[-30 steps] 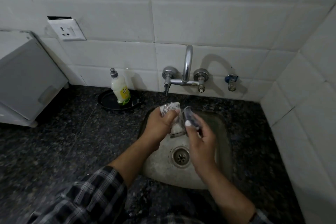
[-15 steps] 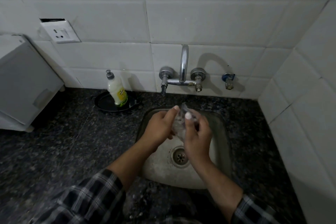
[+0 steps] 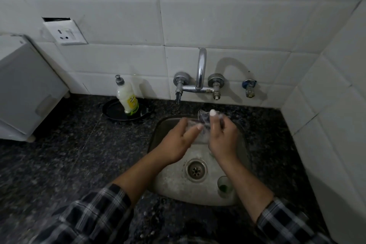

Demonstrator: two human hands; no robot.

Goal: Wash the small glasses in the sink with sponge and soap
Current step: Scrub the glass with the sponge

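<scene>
the sink [image 3: 174, 188] is set into the counter [image 3: 79, 154], below the wall tap [image 3: 200, 73]. left of the tap, a soap bottle [image 3: 127, 97] stands on a shallow dish [image 3: 112, 112] against the wall. a boxy appliance [image 3: 25, 89] sits far left. in the sink, a small glass [image 3: 224, 185] stands right of the drain [image 3: 196, 169]. the left hand [image 3: 178, 140] and right hand [image 3: 223, 138] hold a second glass [image 3: 203, 121] over the sink's back half.

Dim, grey, low-contrast picture. Light comes from left: tap [image 3: 200, 69] and soap bottle [image 3: 127, 97] throw soft shadows rightward on white tiles [image 3: 217, 16]. Faint glare on tap's chrome neck. Motion blur smears fingers of left hand [image 3: 178, 140] and right hand [image 3: 223, 138], and the glass [image 3: 202, 123] between them. Checked sleeves [image 3: 89, 216] soft at bottom edge. Tile lines bow outward: wide-angle distortion.
</scene>
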